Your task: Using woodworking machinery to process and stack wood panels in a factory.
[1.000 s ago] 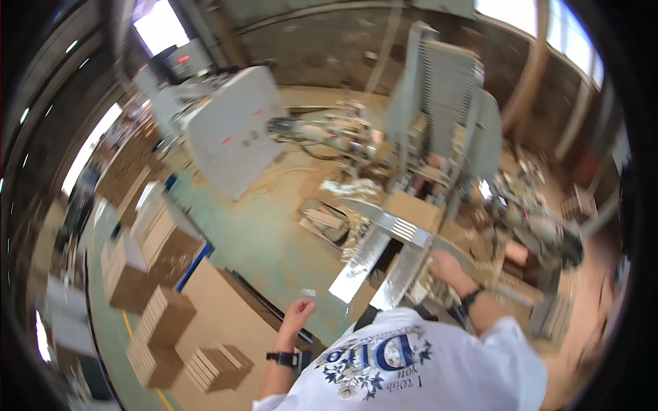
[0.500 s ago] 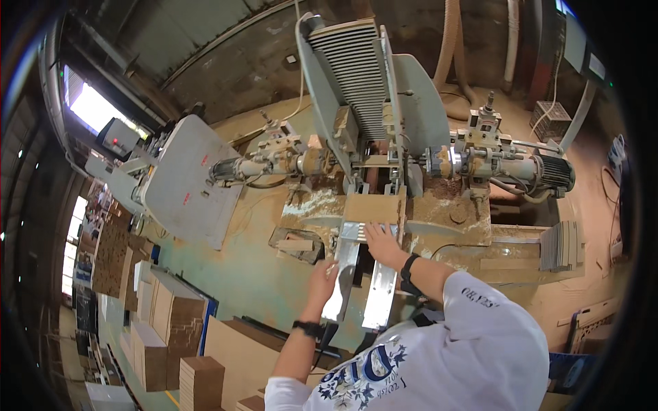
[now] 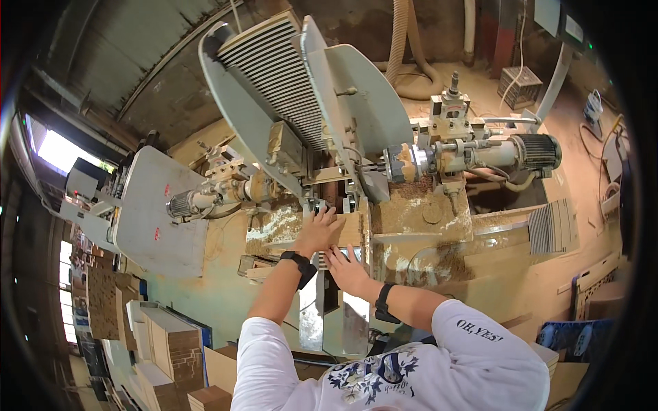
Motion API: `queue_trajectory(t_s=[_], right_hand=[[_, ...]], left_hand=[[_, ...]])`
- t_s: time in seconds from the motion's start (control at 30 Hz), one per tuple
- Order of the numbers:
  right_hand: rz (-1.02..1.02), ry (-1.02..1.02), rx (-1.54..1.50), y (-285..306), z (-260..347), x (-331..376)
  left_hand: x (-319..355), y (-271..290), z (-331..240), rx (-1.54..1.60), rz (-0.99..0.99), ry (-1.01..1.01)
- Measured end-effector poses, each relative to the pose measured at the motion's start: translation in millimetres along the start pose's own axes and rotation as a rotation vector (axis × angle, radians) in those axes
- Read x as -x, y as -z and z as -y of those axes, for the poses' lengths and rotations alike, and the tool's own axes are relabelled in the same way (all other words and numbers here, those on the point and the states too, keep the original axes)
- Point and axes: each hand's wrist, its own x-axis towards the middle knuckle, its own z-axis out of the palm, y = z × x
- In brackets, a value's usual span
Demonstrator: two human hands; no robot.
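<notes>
Sawdust coats the bed of the woodworking machine [image 3: 411, 226] where both our hands are at work. Our left hand [image 3: 319, 231] lies flat with its fingers [image 3: 329, 216] spread open, palm pressed down on a pale wooden board [image 3: 351, 231] that sits on the machine bed; it grips nothing, only bears on the board's top face. Our right hand [image 3: 348, 269] is just below and beside the left, its fingers [image 3: 338, 254] also splayed open and resting against the near edge of the same board, above a ribbed metal guide [image 3: 322, 262]. The two hands are close together, almost touching. The board lies directly under the left fingers and just ahead of the right ones, running toward the spindle heads beyond the fingertips.

Past the fingertips rises a slanted magazine stacked with thin wooden slats [image 3: 274, 72]. To the right of the fingers, well apart, sits a motor [image 3: 534, 152] on its shaft; to the left, another motor [image 3: 188, 202] and a large grey guard plate [image 3: 154, 205]. Two metal rails [image 3: 356, 322] run back from under our wrists toward our body. Black bands sit on both wrists. Stacks of cut wooden pieces [image 3: 171, 349] stand on the floor far to the left of our left elbow.
</notes>
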Motion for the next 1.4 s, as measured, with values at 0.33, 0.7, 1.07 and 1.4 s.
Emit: queue_trajectory(t_s=[0.33,0.7,1.07,1.4], right_hand=[[-0.168,0.116,-0.288,6,1,45],[-0.18,0.097,-0.368,7,2,45],[0.084,-0.07,-0.475,17,6,22],[0.27,-0.09,-0.431,10,10,5]], left_hand=[[1,-11,3,0.097,0.027,-0.059],[9,-5,-11,0.17,-0.172,-0.083],[-22,-20,22,0.199,-0.127,-0.043],[-29,-14,24,0.324,0.095,0.019]])
